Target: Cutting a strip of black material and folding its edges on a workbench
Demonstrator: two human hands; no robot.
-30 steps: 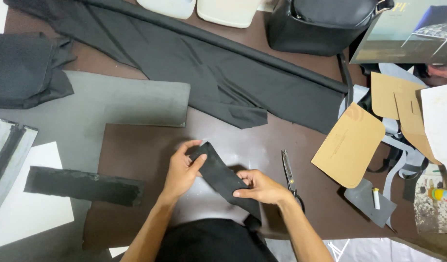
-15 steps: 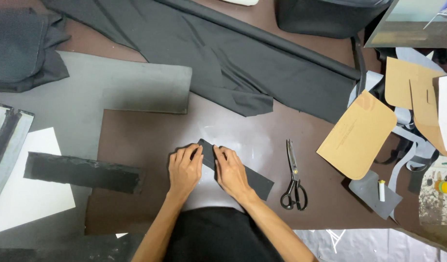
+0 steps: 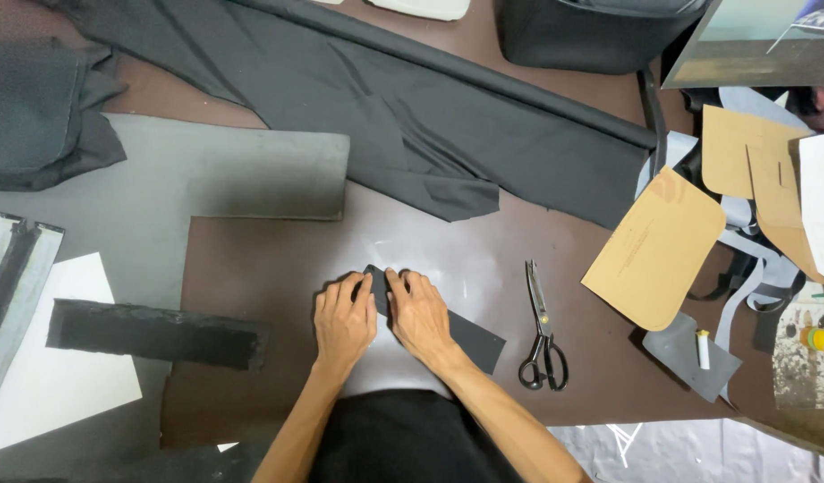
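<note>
A small black fabric strip (image 3: 473, 340) lies flat on the brown table (image 3: 260, 268), slanting from upper left to lower right. My left hand (image 3: 344, 319) rests palm down on the strip's upper left end, fingers spread. My right hand (image 3: 418, 312) presses flat on the strip just beside it, thumbs almost touching. Most of the strip's upper part is hidden under my hands; its lower right corner sticks out past my right wrist.
Black-handled scissors (image 3: 542, 333) lie to the right of my hands. A long dark cloth (image 3: 412, 116) crosses the back. Grey foam sheet (image 3: 233, 170) and a black strip (image 3: 152, 334) sit left. Tan card patterns (image 3: 658, 246) and a black bag (image 3: 591, 31) stand right.
A second ago both hands held the black strip lifted off the table. They have since laid it down and now press it flat, hands close together.
</note>
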